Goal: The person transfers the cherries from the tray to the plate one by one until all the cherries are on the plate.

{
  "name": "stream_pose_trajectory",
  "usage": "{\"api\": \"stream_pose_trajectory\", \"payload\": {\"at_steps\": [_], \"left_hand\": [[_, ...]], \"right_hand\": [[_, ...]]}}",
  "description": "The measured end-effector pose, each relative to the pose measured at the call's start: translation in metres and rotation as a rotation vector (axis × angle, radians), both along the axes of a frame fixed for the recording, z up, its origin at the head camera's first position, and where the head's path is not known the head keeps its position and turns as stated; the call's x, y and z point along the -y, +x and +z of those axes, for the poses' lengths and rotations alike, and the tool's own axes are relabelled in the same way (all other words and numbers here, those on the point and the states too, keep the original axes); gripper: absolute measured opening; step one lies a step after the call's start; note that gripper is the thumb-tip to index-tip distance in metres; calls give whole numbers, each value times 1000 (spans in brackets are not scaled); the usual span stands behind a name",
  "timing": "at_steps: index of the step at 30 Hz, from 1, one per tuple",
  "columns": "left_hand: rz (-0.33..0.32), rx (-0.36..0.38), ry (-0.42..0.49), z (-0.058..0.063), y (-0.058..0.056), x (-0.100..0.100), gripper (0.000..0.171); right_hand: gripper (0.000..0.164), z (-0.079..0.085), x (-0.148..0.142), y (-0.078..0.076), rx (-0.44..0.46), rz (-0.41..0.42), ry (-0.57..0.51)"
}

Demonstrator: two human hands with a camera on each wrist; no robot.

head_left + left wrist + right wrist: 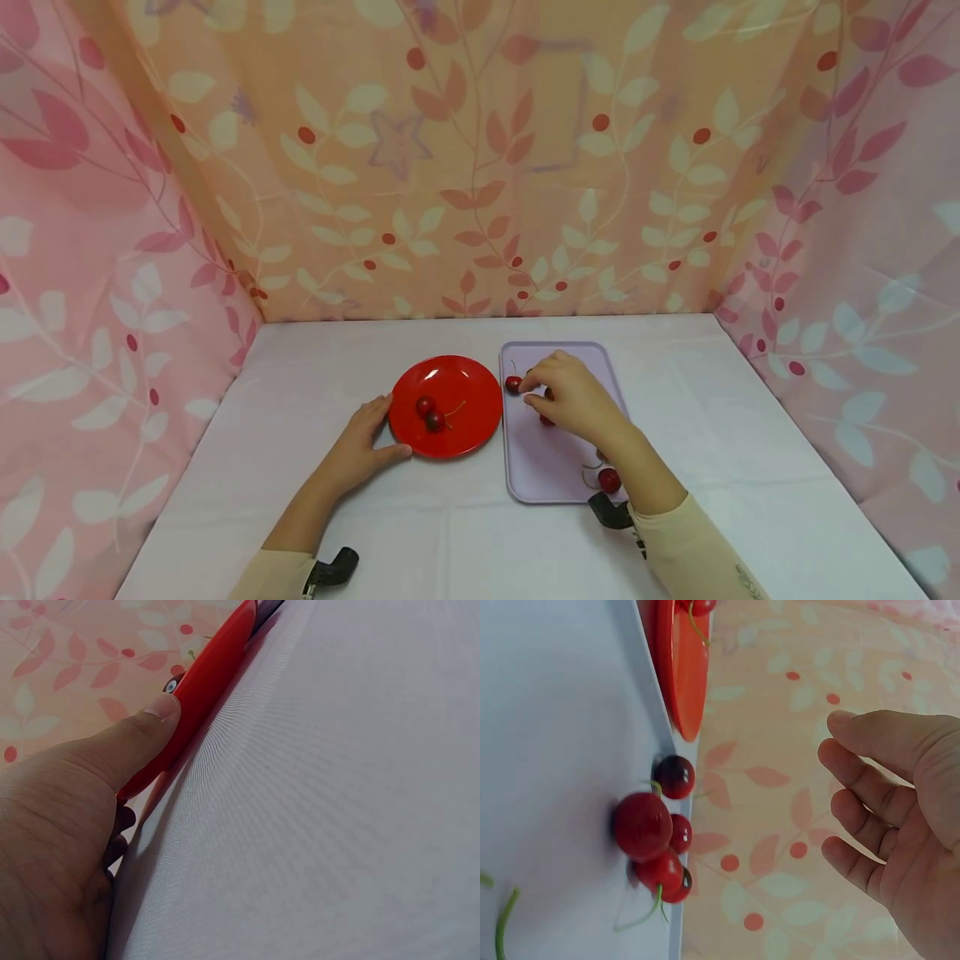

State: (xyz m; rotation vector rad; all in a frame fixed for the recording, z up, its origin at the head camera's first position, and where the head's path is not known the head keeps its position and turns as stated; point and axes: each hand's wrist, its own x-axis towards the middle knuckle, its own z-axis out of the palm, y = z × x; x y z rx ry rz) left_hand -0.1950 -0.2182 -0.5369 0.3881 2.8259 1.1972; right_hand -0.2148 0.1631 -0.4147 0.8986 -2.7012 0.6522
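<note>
Two dark red cherries [435, 421] lie on a round red plate [476, 433], one with a green stem. My left hand [362, 442] holds the plate at its left edge, thumb and fingers spread around the rim. In the left wrist view the thumb [142, 735] lies against the rim, with the other fingers partly hidden below. My right hand [577, 400] hovers over a lilac tray [547, 475], fingers bent loosely, nothing between them. Under and beside it are several cherries [643, 826], partly covered by the hand in the head view. A single cherry [513, 384] sits near the tray's left edge.
Another cherry [609, 480] lies near the tray's front right corner, by the right wrist. Plate and tray stand side by side on a white tablecloth [315, 358]. Patterned cloth walls [472, 167] rise behind and on both sides.
</note>
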Motion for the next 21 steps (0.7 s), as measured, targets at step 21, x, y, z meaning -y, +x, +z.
{"api": "stream_pose_trajectory", "payload": {"at_steps": [21], "left_hand": [[-2,5,-9,0,0,0,105]], "right_hand": [[15,-5,-48,33,74,53,101]]}}
